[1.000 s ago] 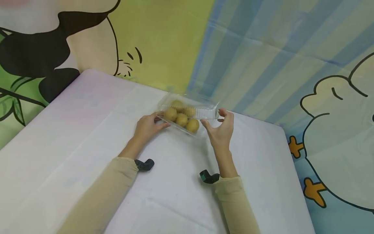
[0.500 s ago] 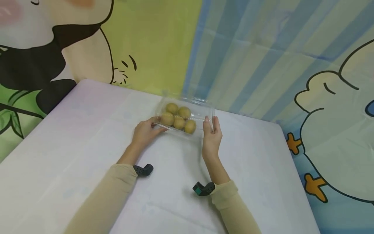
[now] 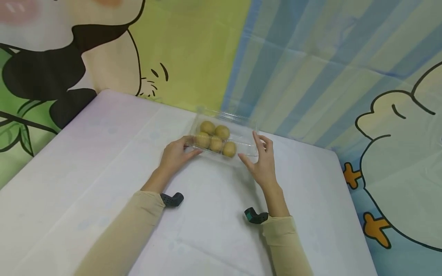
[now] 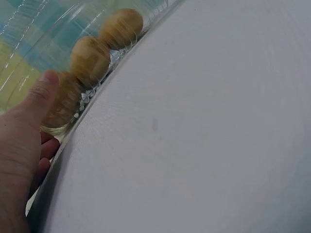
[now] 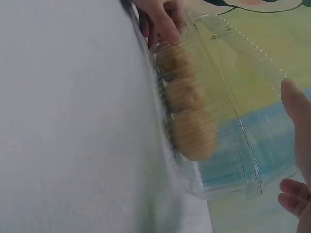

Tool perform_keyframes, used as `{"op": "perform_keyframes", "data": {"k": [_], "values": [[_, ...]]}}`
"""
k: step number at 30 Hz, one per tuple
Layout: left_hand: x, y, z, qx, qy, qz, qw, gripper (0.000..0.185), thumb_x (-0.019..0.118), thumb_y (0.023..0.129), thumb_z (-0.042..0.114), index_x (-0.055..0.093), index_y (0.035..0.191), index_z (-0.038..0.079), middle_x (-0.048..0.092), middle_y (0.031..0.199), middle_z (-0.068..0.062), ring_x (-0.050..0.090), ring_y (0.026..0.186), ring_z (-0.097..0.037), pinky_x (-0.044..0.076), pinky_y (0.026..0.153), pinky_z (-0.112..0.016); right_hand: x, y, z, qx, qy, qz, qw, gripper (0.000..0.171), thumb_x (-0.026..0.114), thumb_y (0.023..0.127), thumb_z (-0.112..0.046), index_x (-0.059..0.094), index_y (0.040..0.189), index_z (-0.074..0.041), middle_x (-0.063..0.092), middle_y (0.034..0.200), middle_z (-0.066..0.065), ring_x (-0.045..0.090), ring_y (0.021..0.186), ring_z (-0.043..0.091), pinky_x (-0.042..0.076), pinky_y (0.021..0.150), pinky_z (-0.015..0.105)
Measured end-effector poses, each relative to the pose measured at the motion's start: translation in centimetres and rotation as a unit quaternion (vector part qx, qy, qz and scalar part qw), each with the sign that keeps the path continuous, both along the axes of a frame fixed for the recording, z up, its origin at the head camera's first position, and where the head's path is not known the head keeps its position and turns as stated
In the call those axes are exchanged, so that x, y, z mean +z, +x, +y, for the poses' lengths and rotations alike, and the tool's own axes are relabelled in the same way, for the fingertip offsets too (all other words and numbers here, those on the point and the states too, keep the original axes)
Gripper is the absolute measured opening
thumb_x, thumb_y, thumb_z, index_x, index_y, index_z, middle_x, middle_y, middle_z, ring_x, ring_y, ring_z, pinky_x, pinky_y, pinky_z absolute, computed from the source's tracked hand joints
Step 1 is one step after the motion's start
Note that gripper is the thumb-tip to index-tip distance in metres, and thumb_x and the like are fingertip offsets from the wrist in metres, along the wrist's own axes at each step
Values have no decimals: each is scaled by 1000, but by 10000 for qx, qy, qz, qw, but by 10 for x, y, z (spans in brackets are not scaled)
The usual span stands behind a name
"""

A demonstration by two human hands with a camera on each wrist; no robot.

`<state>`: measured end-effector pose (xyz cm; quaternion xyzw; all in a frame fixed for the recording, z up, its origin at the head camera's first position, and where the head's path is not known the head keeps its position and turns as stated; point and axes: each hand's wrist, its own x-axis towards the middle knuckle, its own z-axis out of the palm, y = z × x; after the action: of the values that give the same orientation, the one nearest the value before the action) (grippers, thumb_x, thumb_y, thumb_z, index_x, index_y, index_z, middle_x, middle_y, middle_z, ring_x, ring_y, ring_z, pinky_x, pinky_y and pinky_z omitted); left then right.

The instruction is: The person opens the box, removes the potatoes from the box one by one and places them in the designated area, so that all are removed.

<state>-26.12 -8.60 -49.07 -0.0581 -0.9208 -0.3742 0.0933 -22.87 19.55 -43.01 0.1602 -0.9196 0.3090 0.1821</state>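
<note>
A clear plastic box holds several round yellow-brown fruits grouped toward its left. My left hand grips the left end of the box. In the left wrist view, its thumb lies over the plastic beside a fruit, and the other fingers curl low at the end, partly hidden. Around the right end, my right hand is spread, thumb and forefinger wide apart. Its forefinger overlaps the box's right edge in the head view; whether it touches cannot be told. I cannot tell how far the lid is raised.
A white-covered table lies under the box and arms. Behind it hangs a cartoon-printed cloth, close to the box's far edge. Black wrist cameras stick out inward from both sleeves.
The right hand closed in on the box's right end, then moved back right and spread. The white patch on the box's right part no longer shows. The left hand keeps its grip.
</note>
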Motion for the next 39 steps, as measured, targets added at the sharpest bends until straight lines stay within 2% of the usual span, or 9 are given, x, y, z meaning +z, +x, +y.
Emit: {"op": "perform_keyframes", "data": {"k": [2, 6, 14, 19, 21, 24, 29, 35, 39], "values": [[0, 0, 2, -67, 37, 0, 10000, 67, 64, 70, 60, 53, 122, 20, 65, 110, -3, 61, 97, -23, 49, 81, -39, 1, -4, 5, 38, 1232, 617, 9905, 74, 71, 72, -41, 38, 137, -28, 38, 132, 13, 38, 117, 31, 36, 93, 46], [1, -1, 4, -216, 102, -40, 9997, 74, 63, 70, 61, 48, 128, 18, 62, 116, -7, 60, 103, -25, 48, 85, -42, 6, -12, 2, 467, 2844, 1234, 9496, 61, 69, 75, -40, 47, 130, -25, 45, 132, 9, 40, 122, 29, 35, 99, 46], [-1, -7, 8, -510, 280, -76, 9983, 92, 60, 64, 72, 41, 134, 16, 53, 115, -1, 52, 105, -20, 45, 88, -40, 17, -35, -8, 1238, 3894, 2329, 8825, 54, 64, 82, -24, 44, 131, -16, 59, 115, 9, 63, 93, 28, 55, 65, 37], [-3, -11, 11, -602, 711, -427, 9947, 100, 62, 58, 75, 33, 133, 16, 29, 145, 3, 35, 130, -25, 36, 102, -45, 19, -36, -20, 1212, 4521, 2944, 8332, 57, 57, 84, -23, 38, 135, -9, 62, 91, 10, 62, 65, 23, 47, 42, 27], [-2, -11, 12, -536, 892, -645, 9925, 104, 63, 55, 76, 29, 133, 16, 26, 147, 0, 32, 132, -29, 34, 103, -48, 22, -37, -28, 1120, 4697, 3030, 8216, 56, 56, 86, -26, 36, 136, -9, 58, 79, 8, 55, 53, 20, 39, 37, 24], [-2, -11, 11, -373, 1051, -891, 9898, 109, 63, 52, 77, 23, 135, 19, 35, 143, -10, 37, 128, -33, 34, 103, -49, 23, -38, -40, 1063, 4805, 3122, 8126, 54, 54, 89, -33, 37, 135, -10, 53, 68, 6, 45, 44, 17, 31, 34, 22], [-2, -12, 15, -260, 1033, -986, 9894, 120, 64, 54, 76, 6, 144, 24, 35, 141, -21, 40, 124, -41, 36, 99, -53, 19, -36, -51, 1065, 4677, 3187, 8175, 47, 50, 91, -37, 44, 127, -8, 56, 69, 6, 51, 45, 18, 36, 33, 23], [-4, -14, 19, -132, 1039, -413, 9936, 104, 75, 56, 60, 32, 137, 12, 52, 129, -16, 51, 115, -35, 43, 94, -49, 19, -32, -56, 958, 4325, 2590, 8583, 33, 54, 89, -22, 41, 116, -7, 55, 72, 7, 55, 49, 21, 42, 34, 28], [-5, -13, 19, -93, 787, -25, 9969, 89, 75, 58, 58, 44, 125, 9, 60, 118, -14, 58, 106, -33, 48, 86, -46, 30, -28, -57, 926, 4325, 2308, 8667, 28, 54, 91, -23, 43, 112, -9, 56, 72, 7, 54, 48, 21, 42, 34, 28]]}}
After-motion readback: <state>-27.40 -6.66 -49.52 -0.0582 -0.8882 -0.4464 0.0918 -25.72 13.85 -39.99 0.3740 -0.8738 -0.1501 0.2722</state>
